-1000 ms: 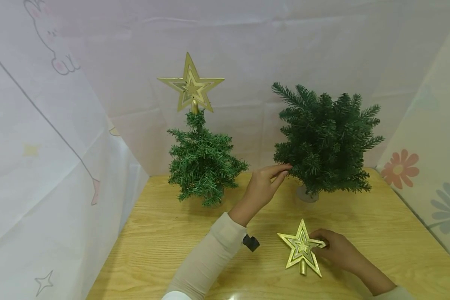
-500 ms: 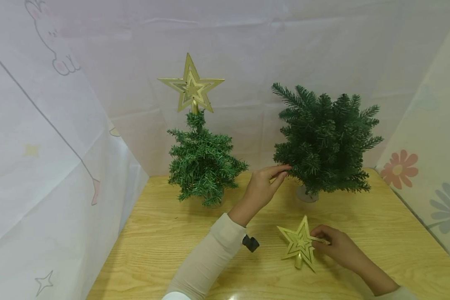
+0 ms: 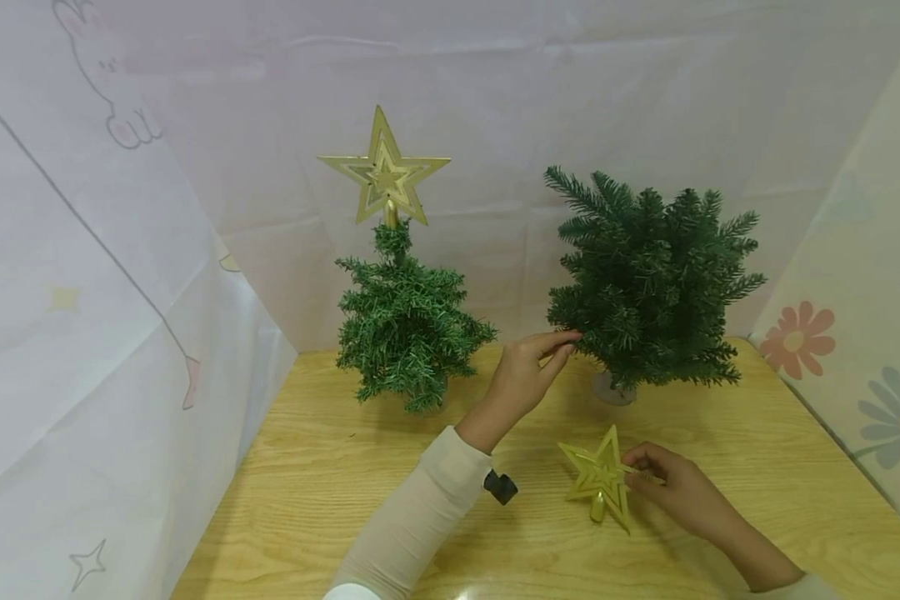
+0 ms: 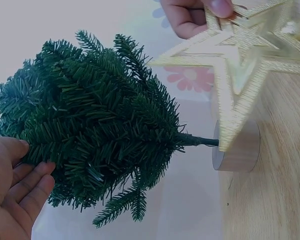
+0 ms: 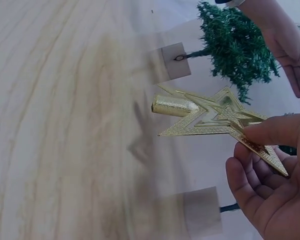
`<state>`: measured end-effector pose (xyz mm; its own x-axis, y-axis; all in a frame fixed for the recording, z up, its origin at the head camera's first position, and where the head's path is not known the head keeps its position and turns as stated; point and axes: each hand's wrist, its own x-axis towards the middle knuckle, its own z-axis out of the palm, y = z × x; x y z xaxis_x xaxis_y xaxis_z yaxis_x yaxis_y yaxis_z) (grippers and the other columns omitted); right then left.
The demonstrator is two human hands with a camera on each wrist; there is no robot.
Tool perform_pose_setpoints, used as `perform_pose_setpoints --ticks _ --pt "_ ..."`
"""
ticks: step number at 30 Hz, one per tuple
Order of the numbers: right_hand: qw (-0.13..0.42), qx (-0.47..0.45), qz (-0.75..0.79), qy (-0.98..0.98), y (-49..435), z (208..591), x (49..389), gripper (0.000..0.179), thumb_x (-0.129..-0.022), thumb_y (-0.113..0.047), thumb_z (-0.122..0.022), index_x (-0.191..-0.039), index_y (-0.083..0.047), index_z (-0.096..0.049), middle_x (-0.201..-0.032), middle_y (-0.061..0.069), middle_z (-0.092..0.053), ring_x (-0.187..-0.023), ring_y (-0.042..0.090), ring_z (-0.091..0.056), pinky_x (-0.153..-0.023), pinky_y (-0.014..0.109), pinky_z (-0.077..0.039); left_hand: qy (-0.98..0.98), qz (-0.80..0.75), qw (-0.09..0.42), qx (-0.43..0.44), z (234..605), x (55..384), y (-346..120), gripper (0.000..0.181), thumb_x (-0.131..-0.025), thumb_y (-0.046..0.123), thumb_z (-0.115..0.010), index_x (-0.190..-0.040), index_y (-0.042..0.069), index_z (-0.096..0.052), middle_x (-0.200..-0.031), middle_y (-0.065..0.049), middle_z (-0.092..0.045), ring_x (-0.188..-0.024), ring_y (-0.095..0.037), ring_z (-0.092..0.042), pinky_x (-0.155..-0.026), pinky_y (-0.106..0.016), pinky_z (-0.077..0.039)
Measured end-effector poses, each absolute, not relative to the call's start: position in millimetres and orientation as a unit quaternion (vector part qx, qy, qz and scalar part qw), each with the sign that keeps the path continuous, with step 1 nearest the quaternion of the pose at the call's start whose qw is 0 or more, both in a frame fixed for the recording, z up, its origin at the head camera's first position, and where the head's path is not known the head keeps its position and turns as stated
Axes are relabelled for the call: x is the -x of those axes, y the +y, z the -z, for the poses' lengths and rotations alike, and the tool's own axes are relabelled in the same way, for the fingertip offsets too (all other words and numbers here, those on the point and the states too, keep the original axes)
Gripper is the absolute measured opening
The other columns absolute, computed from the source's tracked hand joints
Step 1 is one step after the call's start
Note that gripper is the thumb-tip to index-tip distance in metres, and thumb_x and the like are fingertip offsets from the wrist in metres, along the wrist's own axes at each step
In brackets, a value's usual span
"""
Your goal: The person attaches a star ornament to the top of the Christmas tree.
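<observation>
**Gold star pinched by its right-hand point!**

You've got the gold star [image 3: 602, 477] in your right hand [image 3: 678, 492], thumb and fingers nipping one point, the rest of it reaching out to the left of your fingertips. It's up above the table [image 3: 307, 517], near side of the right tree [image 3: 652, 283], socket [image 3: 597, 507] towards you. Your left hand [image 3: 521, 375], fingers extended, touches that tree's lower left branches.

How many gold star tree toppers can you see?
2. The first topper sits atop the left tree; the second topper is held in the person's right hand.
</observation>
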<state>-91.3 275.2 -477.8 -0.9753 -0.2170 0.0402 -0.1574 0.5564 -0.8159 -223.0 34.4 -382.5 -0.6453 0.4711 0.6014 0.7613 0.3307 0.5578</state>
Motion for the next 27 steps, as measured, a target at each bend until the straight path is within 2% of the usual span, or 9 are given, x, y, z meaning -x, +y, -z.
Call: perform_pose_setpoints --ticks 8,13,16,24,27 --pt "-0.032 0.136 0.423 0.895 267 457 83 0.013 -0.096 -0.029 -0.065 -0.105 -0.020 -0.063 -0.104 -0.009 -0.065 -0.101 0.013 -0.063 -0.083 0.035 -0.055 -0.799 0.430 0.168 0.386 383 223 34 0.031 -0.103 0.029 -0.051 -0.128 0.017 -0.066 -0.125 0.002 -0.065 -0.113 -0.002 -0.059 -0.089 -0.013 -0.047" --pt "-0.046 0.144 0.419 0.895 264 440 79 0.011 -0.097 -0.026 -0.064 -0.106 -0.020 -0.062 -0.105 -0.009 -0.065 -0.103 0.013 -0.062 -0.087 0.044 -0.054 -0.800 0.428 0.167 0.386 382 222 33 0.030 -0.102 0.027 -0.053 -0.128 0.018 -0.065 -0.125 0.002 -0.064 -0.110 -0.001 -0.060 -0.089 -0.013 -0.047" --pt "-0.046 0.146 0.419 0.895 263 431 78 0.011 -0.097 -0.026 -0.063 -0.107 -0.020 -0.062 -0.106 -0.009 -0.065 -0.104 0.013 -0.062 -0.088 0.045 -0.053 -0.800 0.428 0.167 0.385 382 222 33 0.030 -0.102 0.027 -0.053 -0.128 0.019 -0.065 -0.125 0.002 -0.064 -0.108 0.000 -0.060 -0.089 -0.013 -0.048" --pt "-0.081 0.163 0.403 0.897 264 418 77 0.010 -0.097 -0.019 -0.064 -0.107 -0.019 -0.062 -0.105 -0.010 -0.064 -0.099 0.005 -0.061 -0.086 0.026 -0.053 -0.801 0.427 0.164 0.386 382 221 32 0.030 -0.102 0.025 -0.054 -0.129 0.017 -0.065 -0.127 0.001 -0.063 -0.109 -0.001 -0.060 -0.090 -0.014 -0.048" --pt "-0.096 0.165 0.402 0.896 265 413 77 0.010 -0.096 -0.017 -0.065 -0.106 -0.019 -0.062 -0.105 -0.009 -0.064 -0.098 0.004 -0.061 -0.085 0.025 -0.053 -0.801 0.428 0.162 0.386 382 221 32 0.030 -0.102 0.024 -0.055 -0.129 0.017 -0.065 -0.127 -0.001 -0.064 -0.109 -0.002 -0.061 -0.090 -0.014 -0.048"
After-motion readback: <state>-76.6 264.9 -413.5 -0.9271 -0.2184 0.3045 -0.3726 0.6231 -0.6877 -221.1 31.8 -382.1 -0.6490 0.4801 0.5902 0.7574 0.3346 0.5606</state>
